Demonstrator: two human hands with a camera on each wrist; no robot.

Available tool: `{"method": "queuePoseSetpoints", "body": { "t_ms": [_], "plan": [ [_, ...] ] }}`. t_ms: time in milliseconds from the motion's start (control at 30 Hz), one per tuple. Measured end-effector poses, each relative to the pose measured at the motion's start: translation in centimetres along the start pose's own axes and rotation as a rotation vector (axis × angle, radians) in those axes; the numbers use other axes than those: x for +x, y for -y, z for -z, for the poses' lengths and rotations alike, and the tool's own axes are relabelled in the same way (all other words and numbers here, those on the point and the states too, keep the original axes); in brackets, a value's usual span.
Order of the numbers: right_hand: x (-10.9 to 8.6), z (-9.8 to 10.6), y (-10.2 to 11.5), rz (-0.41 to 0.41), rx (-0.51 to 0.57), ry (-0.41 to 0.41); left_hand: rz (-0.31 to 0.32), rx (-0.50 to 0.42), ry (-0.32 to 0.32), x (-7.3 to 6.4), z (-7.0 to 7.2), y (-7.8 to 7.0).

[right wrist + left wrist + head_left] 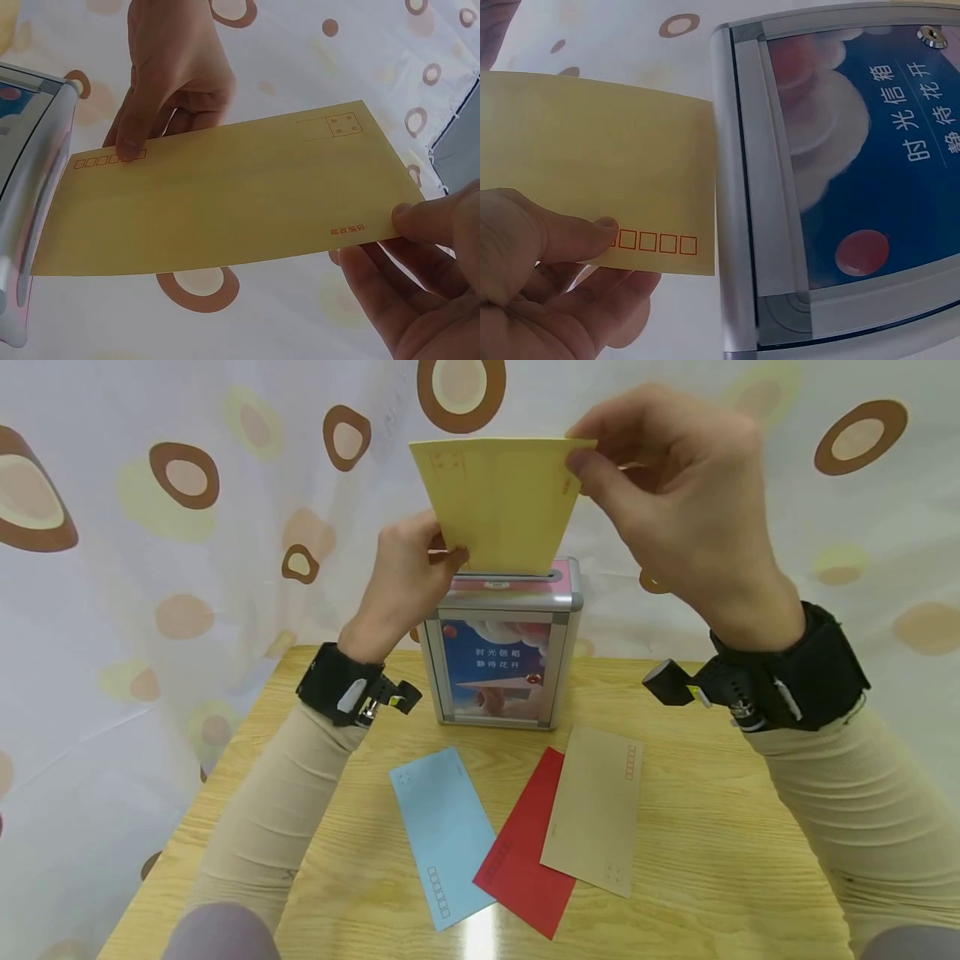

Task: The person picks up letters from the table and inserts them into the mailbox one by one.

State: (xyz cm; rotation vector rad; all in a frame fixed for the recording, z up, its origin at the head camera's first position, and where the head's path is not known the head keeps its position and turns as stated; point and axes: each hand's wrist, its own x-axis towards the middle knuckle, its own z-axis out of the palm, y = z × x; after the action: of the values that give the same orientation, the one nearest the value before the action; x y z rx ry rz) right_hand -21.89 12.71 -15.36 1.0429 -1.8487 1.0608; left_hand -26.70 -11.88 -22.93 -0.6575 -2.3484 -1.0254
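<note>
A yellow envelope (504, 502) stands upright over the slot of a metal-framed letter box (495, 664), its lower edge at the slot in the right wrist view. My left hand (412, 568) pinches its left edge low down, thumb near the red postcode squares (658, 242). At the upper right corner my right hand (678, 485) pinches the envelope between thumb and fingers. The right wrist view shows the envelope's short end against the slot (41, 217) in the box top; whether any of it is inside I cannot tell.
On the wooden table (712, 810) before the box lie a light blue envelope (446, 835), a red envelope (525, 860) and a tan envelope (596, 810). The tan one overlaps the red one, which overlaps a corner of the blue one. A patterned cloth (187, 610) hangs behind.
</note>
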Motion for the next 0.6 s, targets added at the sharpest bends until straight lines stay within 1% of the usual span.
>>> {"method": "queuePoseSetpoints", "body": {
  "t_ms": [67,133,167,400,600],
  "plan": [
    [-0.1,-0.3,0.0,-0.061,0.029,-0.014,0.002,0.002,0.006,0.0,-0.1,0.3],
    [-0.2,-0.5,-0.2,-0.074,0.040,-0.004,0.007,0.005,0.007,-0.1,-0.2,0.5],
    [-0.3,-0.5,-0.2,-0.071,0.037,0.005,0.010,0.004,0.008,-0.1,-0.3,0.7],
    [-0.4,-0.6,-1.0,0.032,-0.052,0.074,0.016,-0.002,0.012,-0.3,-0.4,1.2],
    [-0.4,-0.8,-1.4,0.023,-0.084,0.070,-0.011,0.050,-0.006,-0.3,0.0,0.9]
  ]
}}
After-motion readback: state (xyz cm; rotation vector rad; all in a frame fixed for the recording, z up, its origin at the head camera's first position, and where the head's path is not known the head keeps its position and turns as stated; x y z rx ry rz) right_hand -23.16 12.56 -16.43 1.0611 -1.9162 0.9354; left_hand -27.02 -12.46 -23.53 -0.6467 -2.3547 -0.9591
